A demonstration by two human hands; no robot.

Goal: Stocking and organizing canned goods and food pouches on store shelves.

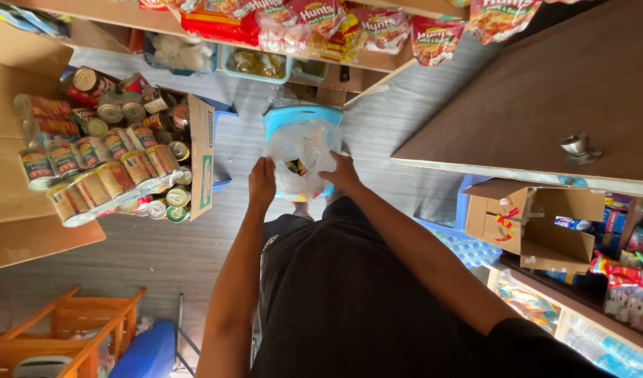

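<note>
My left hand [261, 183] grips the near left edge of a thin clear plastic bag [304, 150], fingers curled over its rim, and my right hand [341, 173] pinches the right edge of the same bag, so the two hands sit a little apart and hold the mouth open between them. Something dark with a bit of yellow lies inside the bag, but I cannot tell what it is through the crinkled plastic. The bag rests on a light blue plastic stool [300, 115] that stands on the grey wood-look floor [160, 245] right in front of me, and my black shirt [335, 294] fills the lower middle of my view. To my left an open cardboard box [201, 157] lies on its side, packed with rows of cans [104, 164] with orange and red labels, more cans heaped loosely on top of them. Beyond the stool runs a wooden shelf [384, 63] hung with red and yellow snack packets [321, 17], with a small pale blue tray [255, 66] of jars under it. On my right a brown door [545, 91] with a metal knob [577, 147] stands open, and below it is another open cardboard box [538, 224] beside shelves of bright packets. Down at the lower left stands an orange wooden frame [69, 325].
</note>
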